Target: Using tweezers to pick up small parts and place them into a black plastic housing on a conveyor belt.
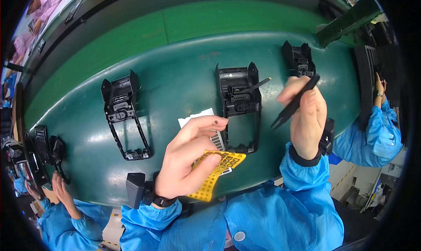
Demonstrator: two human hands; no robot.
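Observation:
My left hand [188,156] is closed on a yellow sheet [230,160] with rows of small dark-outlined pads, pinched under the thumb. A tiny dark piece [215,122] sits on its index finger. My right hand [308,115] grips black tweezers [294,105], their tips pointing down and left, apart from the other hand. Between the hands, a black plastic housing frame [239,99] lies on the green table, a thin strip [258,84] sticking out of it. Partly behind my left hand is a white sheet [196,115] with dark bars.
Similar black housings lie at left [120,108] and at the far right [301,58], the latter partly behind my right hand. A co-worker's hand [63,191] is beside black parts [55,150] at far left. Another co-worker's sleeve [379,132] shows at right. A green post [348,20] stands at back right.

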